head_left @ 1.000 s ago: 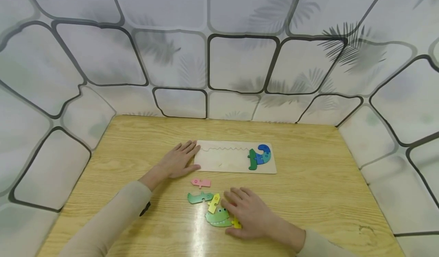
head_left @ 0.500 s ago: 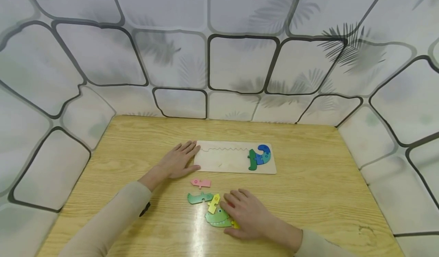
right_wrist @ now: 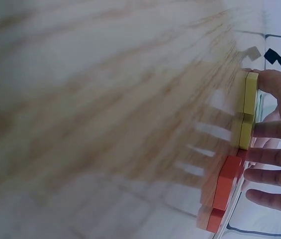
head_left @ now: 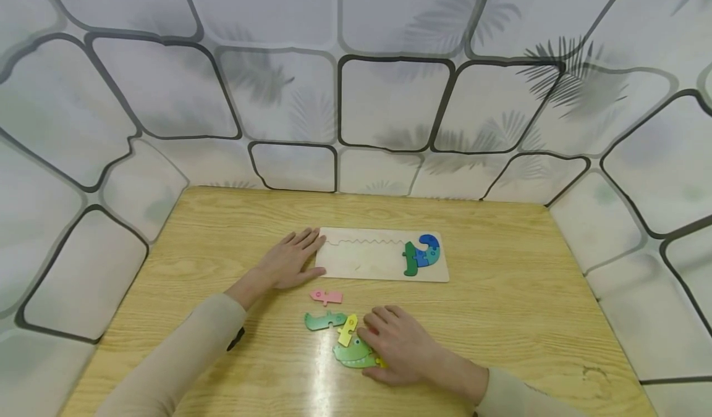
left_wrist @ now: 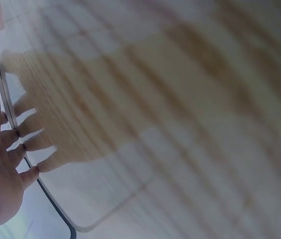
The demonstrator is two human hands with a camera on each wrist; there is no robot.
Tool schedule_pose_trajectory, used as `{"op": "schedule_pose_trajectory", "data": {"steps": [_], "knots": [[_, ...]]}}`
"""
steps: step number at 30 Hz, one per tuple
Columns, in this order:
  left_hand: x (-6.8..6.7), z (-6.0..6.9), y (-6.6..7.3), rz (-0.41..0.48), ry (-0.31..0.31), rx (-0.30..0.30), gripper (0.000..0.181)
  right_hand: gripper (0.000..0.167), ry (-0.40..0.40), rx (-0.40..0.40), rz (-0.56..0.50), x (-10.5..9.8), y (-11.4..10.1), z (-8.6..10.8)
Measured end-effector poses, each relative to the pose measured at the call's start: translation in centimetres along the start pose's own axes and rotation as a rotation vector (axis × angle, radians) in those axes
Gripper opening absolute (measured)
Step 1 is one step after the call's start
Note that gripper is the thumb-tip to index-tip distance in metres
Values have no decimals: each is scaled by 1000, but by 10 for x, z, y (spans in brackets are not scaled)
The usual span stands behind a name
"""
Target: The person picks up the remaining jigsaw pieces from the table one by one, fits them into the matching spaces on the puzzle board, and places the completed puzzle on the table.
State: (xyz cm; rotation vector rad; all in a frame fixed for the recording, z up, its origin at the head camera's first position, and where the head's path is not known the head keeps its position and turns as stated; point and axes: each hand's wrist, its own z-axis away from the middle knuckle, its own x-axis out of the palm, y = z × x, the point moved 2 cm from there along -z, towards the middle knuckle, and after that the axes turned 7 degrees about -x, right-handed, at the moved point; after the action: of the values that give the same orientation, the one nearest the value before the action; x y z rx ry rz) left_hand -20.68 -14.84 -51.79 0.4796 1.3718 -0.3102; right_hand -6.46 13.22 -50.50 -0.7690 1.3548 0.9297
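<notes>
My left hand (head_left: 290,261) lies with spread, straight fingers at the left end of a pale wooden puzzle board (head_left: 361,261). Dark green (head_left: 410,260) and blue (head_left: 421,257) puzzle pieces sit at the board's right end. Nearer the person, my right hand (head_left: 402,346) rests over loose pieces, hiding most of them from the head camera. The right wrist view shows its thumb by a yellow puzzle piece (right_wrist: 250,94) and its extended fingers beside a red piece (right_wrist: 226,184). Left of that hand lies a green crocodile-head piece (head_left: 353,355), with another yellow piece (head_left: 347,330) touching it.
A pink piece (head_left: 326,296) and a long green piece (head_left: 319,322) lie between the board and the crocodile head. The wooden tabletop (head_left: 500,269) is bounded by stone-patterned walls (head_left: 389,105) behind and at both sides.
My right hand has shifted slightly left, covering more of the yellow piece beside the crocodile head. The left hand and the board stay where they were.
</notes>
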Motion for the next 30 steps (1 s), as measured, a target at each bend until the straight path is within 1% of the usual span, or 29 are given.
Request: {"op": "schedule_pose_trajectory", "data": {"steps": [4, 6, 14, 21, 30], "knots": [[0, -1, 0, -1, -7, -1, 82, 58, 23, -11, -2, 0, 0, 0], [0, -2, 0, -4, -7, -1, 82, 56, 23, -14, -8, -1, 0, 0], [0, -1, 0, -4, -3, 0, 82, 53, -22, 6, -57, -1, 3, -3], [-2, 1, 2, 2, -14, -12, 82, 51, 3, -3, -66, 0, 3, -2], [-1, 0, 1, -3, -7, -4, 82, 52, 36, -29, -50, 0, 3, -2]]}}
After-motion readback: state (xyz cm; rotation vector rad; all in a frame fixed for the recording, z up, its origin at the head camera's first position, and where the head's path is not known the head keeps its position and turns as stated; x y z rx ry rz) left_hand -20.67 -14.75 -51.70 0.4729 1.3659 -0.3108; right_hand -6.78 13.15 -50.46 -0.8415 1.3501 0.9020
